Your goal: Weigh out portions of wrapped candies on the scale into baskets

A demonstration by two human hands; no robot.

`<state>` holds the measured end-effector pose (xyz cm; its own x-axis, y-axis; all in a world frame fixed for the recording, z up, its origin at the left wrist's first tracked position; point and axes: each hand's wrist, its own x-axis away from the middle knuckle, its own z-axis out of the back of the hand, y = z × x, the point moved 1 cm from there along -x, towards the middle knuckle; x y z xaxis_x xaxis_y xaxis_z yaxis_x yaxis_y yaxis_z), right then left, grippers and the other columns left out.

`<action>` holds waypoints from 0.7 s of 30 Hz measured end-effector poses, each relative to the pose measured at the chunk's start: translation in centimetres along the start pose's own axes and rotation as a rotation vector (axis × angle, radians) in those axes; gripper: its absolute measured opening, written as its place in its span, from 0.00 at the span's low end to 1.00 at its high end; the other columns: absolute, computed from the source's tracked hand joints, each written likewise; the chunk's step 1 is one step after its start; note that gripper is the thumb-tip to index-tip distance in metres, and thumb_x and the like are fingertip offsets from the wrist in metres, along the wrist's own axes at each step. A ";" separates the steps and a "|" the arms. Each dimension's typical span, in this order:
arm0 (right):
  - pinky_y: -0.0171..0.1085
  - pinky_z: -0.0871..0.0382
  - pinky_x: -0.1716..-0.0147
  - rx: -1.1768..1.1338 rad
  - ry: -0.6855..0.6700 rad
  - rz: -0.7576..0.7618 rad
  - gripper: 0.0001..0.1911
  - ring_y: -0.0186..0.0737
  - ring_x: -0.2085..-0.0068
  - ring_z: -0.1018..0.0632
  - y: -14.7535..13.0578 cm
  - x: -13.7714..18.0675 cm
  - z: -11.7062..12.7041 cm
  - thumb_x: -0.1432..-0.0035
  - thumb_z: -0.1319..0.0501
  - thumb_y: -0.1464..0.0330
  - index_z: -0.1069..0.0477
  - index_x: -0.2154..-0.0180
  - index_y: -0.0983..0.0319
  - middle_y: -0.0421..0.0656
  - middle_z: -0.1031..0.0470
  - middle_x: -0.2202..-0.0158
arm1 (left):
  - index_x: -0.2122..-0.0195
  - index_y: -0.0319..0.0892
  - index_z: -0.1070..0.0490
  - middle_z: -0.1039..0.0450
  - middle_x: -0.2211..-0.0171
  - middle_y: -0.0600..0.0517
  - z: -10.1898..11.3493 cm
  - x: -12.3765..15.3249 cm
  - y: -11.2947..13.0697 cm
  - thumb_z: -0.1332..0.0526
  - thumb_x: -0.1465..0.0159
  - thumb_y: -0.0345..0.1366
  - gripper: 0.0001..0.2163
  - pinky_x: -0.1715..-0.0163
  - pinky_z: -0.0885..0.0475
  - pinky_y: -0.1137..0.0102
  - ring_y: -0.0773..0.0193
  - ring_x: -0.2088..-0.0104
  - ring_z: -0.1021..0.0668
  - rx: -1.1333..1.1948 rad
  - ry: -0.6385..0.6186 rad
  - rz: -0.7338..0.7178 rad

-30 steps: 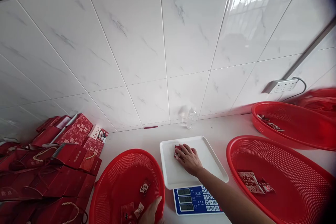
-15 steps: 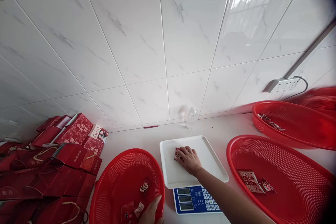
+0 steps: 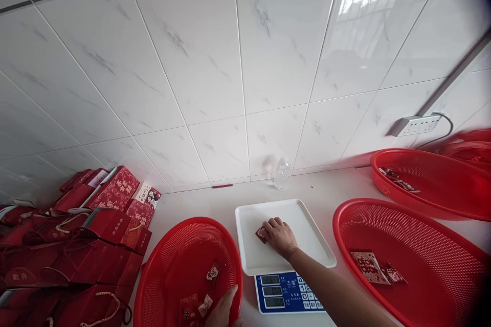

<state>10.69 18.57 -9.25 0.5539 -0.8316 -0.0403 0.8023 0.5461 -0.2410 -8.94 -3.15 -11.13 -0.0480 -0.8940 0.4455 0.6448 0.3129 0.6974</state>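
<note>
My right hand (image 3: 281,237) is over the white tray (image 3: 249,260) of a weighing scale, its fingers curled down on a small red packet (image 3: 261,234). Part of that packet shows past the fingertips; the rest is covered. Below the tray is the scale's blue panel (image 3: 287,291) with displays and keys, partly behind my right forearm. At the bottom, my left hand (image 3: 223,310) grips the rim of a round red basket (image 3: 157,271), thumb inside. Several small wrapped packets lie in this basket, among them a red and white one (image 3: 213,273).
Red gift boxes (image 3: 115,189) with rope handles are piled at the left. Two oval red baskets, a near one (image 3: 429,265) and a far one (image 3: 452,184), hold a few packets. A clear bottle (image 3: 282,173) stands by the tiled wall, and a power strip (image 3: 418,125) is mounted at right.
The view has tilted slightly, so everything sits a little lower and to the right. The red packet under my right fingers has turned slightly; my left hand stays on the basket rim.
</note>
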 end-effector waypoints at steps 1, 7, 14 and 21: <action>0.41 0.39 0.61 -0.001 -0.002 -0.002 0.19 0.47 0.56 0.31 0.0 0.0 0.0 0.37 0.55 0.59 0.29 0.60 0.57 0.47 0.26 0.60 | 0.39 0.36 0.47 0.43 0.39 0.44 -0.1 -0.2 -0.3 0.44 0.45 0.42 0.33 0.40 0.47 0.65 0.56 0.39 0.40 -0.004 -0.011 -0.004; 0.39 0.38 0.65 -0.028 -0.019 -0.045 0.21 0.47 0.59 0.29 0.2 0.1 0.0 0.37 0.56 0.59 0.27 0.66 0.60 0.49 0.25 0.64 | 0.39 0.34 0.48 0.45 0.39 0.40 -0.9 -0.9 -1.4 0.42 0.46 0.40 0.34 0.40 0.47 0.62 0.52 0.39 0.41 -0.044 -0.032 0.004; 0.35 0.39 0.71 -0.140 -0.020 -0.207 0.20 0.42 0.63 0.26 0.2 0.0 0.4 0.38 0.54 0.56 0.30 0.71 0.58 0.44 0.23 0.68 | 0.38 0.34 0.51 0.47 0.38 0.41 -0.2 -0.1 0.3 0.42 0.47 0.35 0.35 0.39 0.49 0.63 0.55 0.38 0.42 -0.055 -0.074 0.037; 0.31 0.44 0.81 -0.304 0.040 -0.449 0.29 0.36 0.77 0.27 1.4 1.8 1.9 0.40 0.63 0.49 0.34 0.76 0.58 0.40 0.25 0.77 | 0.38 0.40 0.50 0.46 0.38 0.46 0.2 0.5 1.1 0.42 0.50 0.31 0.36 0.39 0.49 0.62 0.57 0.38 0.42 -0.050 -0.088 0.107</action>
<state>13.25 18.00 -7.81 0.1582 -0.9827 0.0961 0.8541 0.0874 -0.5126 -8.39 -3.19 -10.06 -0.0426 -0.8242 0.5646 0.6868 0.3863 0.6157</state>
